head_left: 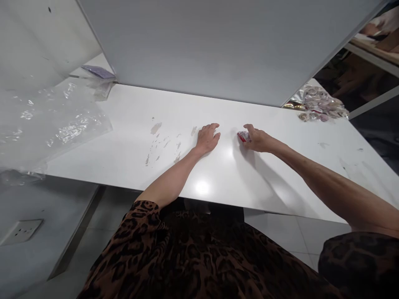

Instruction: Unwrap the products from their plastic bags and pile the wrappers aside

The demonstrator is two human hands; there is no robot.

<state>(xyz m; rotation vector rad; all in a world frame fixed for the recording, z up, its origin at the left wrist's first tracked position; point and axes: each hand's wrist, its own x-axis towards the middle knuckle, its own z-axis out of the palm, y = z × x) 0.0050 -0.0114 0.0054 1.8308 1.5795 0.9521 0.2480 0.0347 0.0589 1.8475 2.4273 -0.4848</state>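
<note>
My left hand (207, 138) rests palm down on the white tabletop (131, 108), its thumb apart from the stretched fingers and nothing in it. To its right, my right hand (258, 139) grips a small red and white packet (243, 136) just above or on the table surface; I cannot tell whether it touches. Fingers cover part of the packet, so its full shape and print are hidden. A gap of bare table separates the two hands.
Clear plastic sheeting (62, 120) covers the table's left end, near a purple packet (99, 71). Several small wrapped items in clear plastic (324, 104) lie at the far right. A grey upright panel (199, 50) borders the back. Shelving (374, 58) stands to the right.
</note>
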